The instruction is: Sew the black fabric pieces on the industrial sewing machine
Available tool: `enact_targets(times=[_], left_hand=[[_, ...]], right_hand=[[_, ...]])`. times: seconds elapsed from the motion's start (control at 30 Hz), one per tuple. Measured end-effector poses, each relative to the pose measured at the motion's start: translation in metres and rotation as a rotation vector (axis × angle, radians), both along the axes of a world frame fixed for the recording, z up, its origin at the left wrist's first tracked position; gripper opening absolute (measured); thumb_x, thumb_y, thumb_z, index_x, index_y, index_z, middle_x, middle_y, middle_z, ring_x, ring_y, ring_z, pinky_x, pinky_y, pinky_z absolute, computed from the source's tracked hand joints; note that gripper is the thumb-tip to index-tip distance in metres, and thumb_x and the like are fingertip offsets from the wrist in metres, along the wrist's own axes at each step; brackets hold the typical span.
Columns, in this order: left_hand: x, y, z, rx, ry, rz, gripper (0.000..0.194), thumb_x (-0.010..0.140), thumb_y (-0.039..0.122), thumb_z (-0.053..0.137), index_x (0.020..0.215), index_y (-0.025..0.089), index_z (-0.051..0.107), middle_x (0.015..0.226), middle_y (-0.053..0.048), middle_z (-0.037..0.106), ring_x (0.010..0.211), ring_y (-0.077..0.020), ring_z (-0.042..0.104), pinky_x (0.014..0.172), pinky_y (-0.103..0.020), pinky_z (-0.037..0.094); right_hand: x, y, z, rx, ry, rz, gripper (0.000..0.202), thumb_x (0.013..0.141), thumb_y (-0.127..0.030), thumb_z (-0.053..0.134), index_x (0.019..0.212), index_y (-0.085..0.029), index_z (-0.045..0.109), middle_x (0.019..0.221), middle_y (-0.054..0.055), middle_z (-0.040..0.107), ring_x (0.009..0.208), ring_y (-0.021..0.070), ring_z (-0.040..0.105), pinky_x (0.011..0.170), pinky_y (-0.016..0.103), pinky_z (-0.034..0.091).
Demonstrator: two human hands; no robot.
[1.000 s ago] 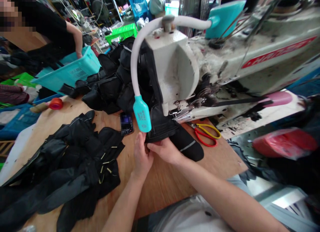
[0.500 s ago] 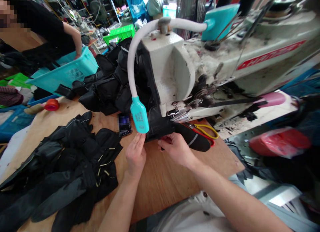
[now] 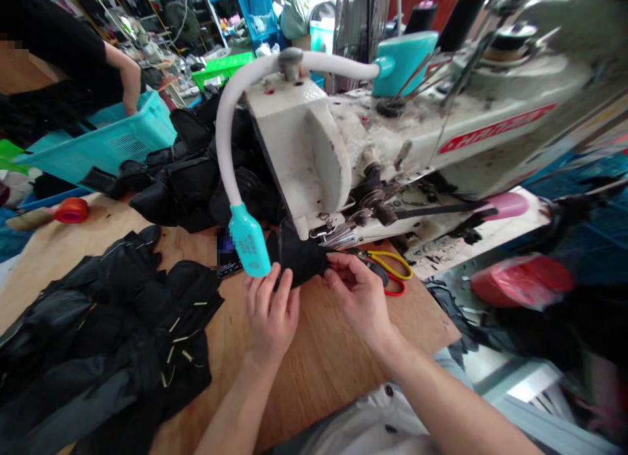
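Observation:
A black fabric piece (image 3: 303,258) lies under the needle end of a sewing machine (image 3: 294,147). My left hand (image 3: 272,314) rests at its near left edge, fingers stretched out and apart, the tips just below the turquoise lamp head (image 3: 250,245). At the fabric's right corner, my right hand (image 3: 360,301) pinches the edge between thumb and fingers. Scissors with yellow and red handles (image 3: 392,262) lie just beyond that hand. The machine's head and the lamp hide part of the cloth and the needle.
Black garments (image 3: 112,311) spread over the wooden table (image 3: 304,389) at left. Behind the lamp are a phone (image 3: 228,262) and a heap of black pieces (image 3: 191,186). An orange tape roll (image 3: 71,210) sits far left. Another person's arm (image 3: 125,75) reaches into a turquoise crate (image 3: 142,131).
My view has shifted right. My left hand's fingers have spread over the fabric. The fabric's dark flap with a grey stripe no longer extends right, and my right hand now pinches the corner.

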State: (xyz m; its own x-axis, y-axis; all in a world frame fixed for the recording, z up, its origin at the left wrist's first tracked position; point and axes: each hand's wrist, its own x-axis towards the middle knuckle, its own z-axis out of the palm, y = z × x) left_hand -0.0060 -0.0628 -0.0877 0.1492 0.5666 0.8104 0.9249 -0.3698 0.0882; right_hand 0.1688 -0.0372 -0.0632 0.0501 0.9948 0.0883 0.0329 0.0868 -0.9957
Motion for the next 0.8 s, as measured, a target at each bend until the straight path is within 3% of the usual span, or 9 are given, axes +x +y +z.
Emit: enact_targets(times=[0.13,0.23,0.47,0.8], left_hand=[[0.031,0.015,0.012,-0.072,-0.032,-0.07,0.037,0.086,0.017,0.074,0.122,0.016,0.066,0.116,-0.013,0.071,0.117,-0.0291,0.062,0.104,-0.046,0.044],[0.037,0.024,0.014,-0.075,-0.09,-0.134,0.026,0.088,0.009,0.069,0.113,0.016,0.067,0.101,-0.009,0.073,0.099,-0.0238,0.065,0.091,-0.04,0.048],[0.029,0.031,0.013,-0.046,-0.132,-0.277,0.04,0.086,0.002,0.067,0.123,0.016,0.065,0.086,-0.006,0.064,0.085,-0.0199,0.06,0.08,-0.034,0.053],[0.038,0.032,0.012,-0.049,-0.221,-0.274,0.05,0.087,-0.001,0.061,0.131,0.021,0.064,0.085,-0.004,0.054,0.085,-0.018,0.055,0.08,-0.032,0.052]], right_hand=[[-0.002,0.0,0.0,0.01,0.049,-0.037,0.021,0.086,-0.027,0.067,0.106,-0.019,0.069,0.09,0.005,0.07,0.074,0.0155,0.068,0.068,0.028,0.059],[-0.002,-0.002,-0.001,0.057,0.017,-0.049,0.02,0.087,-0.024,0.066,0.107,-0.02,0.069,0.09,0.004,0.07,0.077,0.0152,0.068,0.07,0.026,0.059],[-0.002,0.001,-0.001,0.211,-0.098,-0.094,0.025,0.09,-0.016,0.063,0.113,-0.022,0.071,0.093,0.003,0.07,0.079,0.013,0.067,0.07,0.023,0.057],[-0.002,0.005,-0.001,0.202,-0.005,-0.117,0.021,0.089,-0.014,0.064,0.104,-0.023,0.076,0.086,0.002,0.068,0.072,0.0123,0.065,0.063,0.023,0.053]])
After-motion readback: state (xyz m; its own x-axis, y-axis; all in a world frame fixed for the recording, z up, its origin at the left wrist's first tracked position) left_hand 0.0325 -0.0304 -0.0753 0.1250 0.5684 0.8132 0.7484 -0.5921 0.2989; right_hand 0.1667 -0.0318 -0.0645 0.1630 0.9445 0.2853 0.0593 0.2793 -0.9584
